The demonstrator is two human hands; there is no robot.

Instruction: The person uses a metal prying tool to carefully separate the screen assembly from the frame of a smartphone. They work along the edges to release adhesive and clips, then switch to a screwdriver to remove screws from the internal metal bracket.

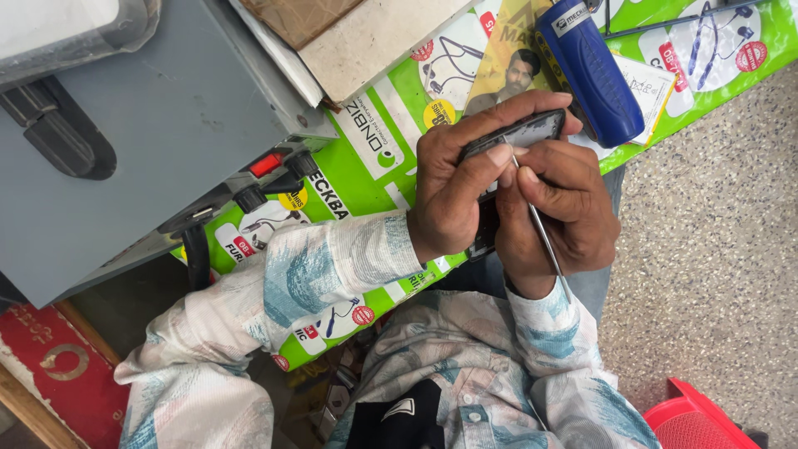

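Black phone point(519, 133) held above green printed mat point(366, 158), gripped in left hand point(453, 195), fingers curled round its edge. Right hand point(557, 212) pinches thin metal tool point(544, 237), tip touching phone's near edge. Blue cylindrical device point(590, 71) lies on mat just beyond phone. Grey machine point(150, 141) with red switch and black knobs stands at left. Red basket point(694, 420) at lower right corner, contents not visible. Patterned white-blue sleeves cover both arms.
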